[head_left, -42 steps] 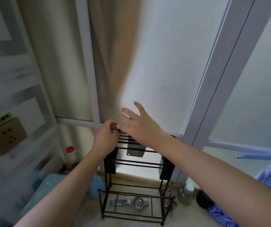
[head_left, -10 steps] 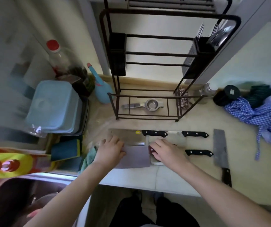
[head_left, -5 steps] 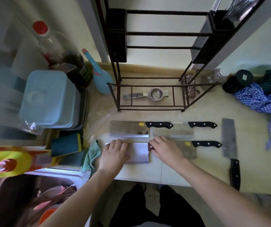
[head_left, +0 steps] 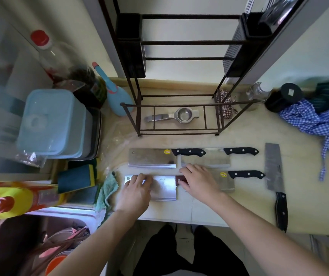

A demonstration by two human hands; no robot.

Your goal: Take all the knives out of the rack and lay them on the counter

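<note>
The black wire rack (head_left: 189,16) stands at the back of the beige counter (head_left: 239,206). Several cleavers lie flat in front of it. Two black-handled ones (head_left: 151,158) (head_left: 205,161) form the far row, with a third (head_left: 226,183) just below on the right. A long one (head_left: 272,166) lies lengthwise at the right. Nearest me is a bright cleaver (head_left: 164,188) with a dark red handle. My left hand (head_left: 137,190) lies flat on its blade. My right hand (head_left: 199,183) is closed over its handle.
A metal squeezer (head_left: 175,116) sits on the rack's bottom shelf. Blue lidded boxes (head_left: 50,124), a red-capped bottle (head_left: 46,52), a blue spray bottle (head_left: 118,96) and sponges (head_left: 76,176) crowd the left, above a sink (head_left: 40,246). A checked cloth (head_left: 318,120) and black jar (head_left: 285,96) lie right.
Four seconds ago both hands were up at the rack's top. Over the last second they have set the red-handled cleaver down flat near the counter's front edge and barely shifted.
</note>
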